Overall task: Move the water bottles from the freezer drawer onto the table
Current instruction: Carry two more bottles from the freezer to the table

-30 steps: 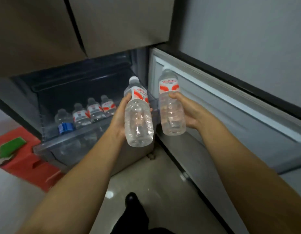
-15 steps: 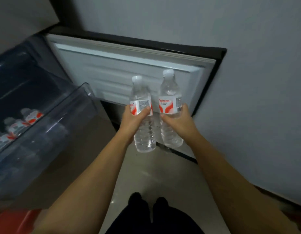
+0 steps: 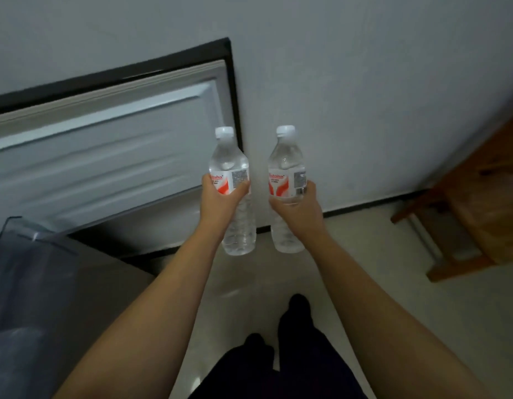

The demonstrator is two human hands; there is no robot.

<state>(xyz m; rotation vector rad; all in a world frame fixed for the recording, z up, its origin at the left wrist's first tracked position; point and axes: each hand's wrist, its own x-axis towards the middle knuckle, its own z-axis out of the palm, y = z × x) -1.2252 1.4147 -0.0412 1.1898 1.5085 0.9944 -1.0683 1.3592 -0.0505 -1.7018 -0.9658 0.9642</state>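
Note:
I hold two clear water bottles upright in front of me, each with a white cap and a red-and-white label. My left hand is wrapped around the middle of the left bottle. My right hand grips the right bottle the same way. The two bottles are a hand's width apart, above the pale floor. The clear freezer drawer shows only its corner at the lower left; its contents are blurred.
The open freezer door stands to the left against a grey wall. A wooden piece of furniture with a lower shelf stands at the right. My dark-trousered legs are on the tiled floor below.
My view has swung right, away from the drawer. The bottles in the drawer have left the frame, and the wooden furniture has come into sight. Both hands have kept their bottles and moved slightly apart.

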